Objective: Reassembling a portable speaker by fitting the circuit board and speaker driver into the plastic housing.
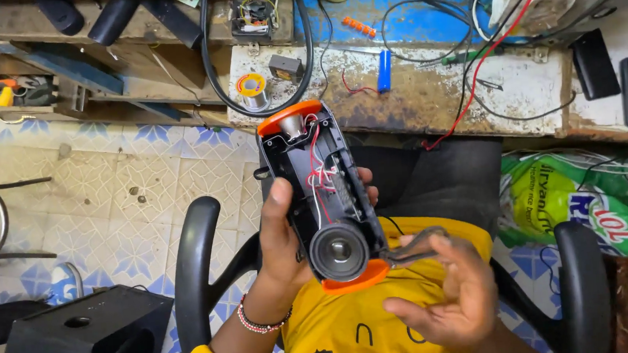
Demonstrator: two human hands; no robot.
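The open speaker (323, 198) is sitting up in the air over the person's lap, just in front of the workbench (426, 95). Its long side is running from the orange end near the bench down to the round cone near the yellow shirt (340, 337). The left hand (281, 238) is wrapping around its left side, thumb on top, holding it tight. The right hand (447, 292) is waiting just beside the lower end, to the right, pinching a small dark tool (407, 247) that is touching the orange rim.
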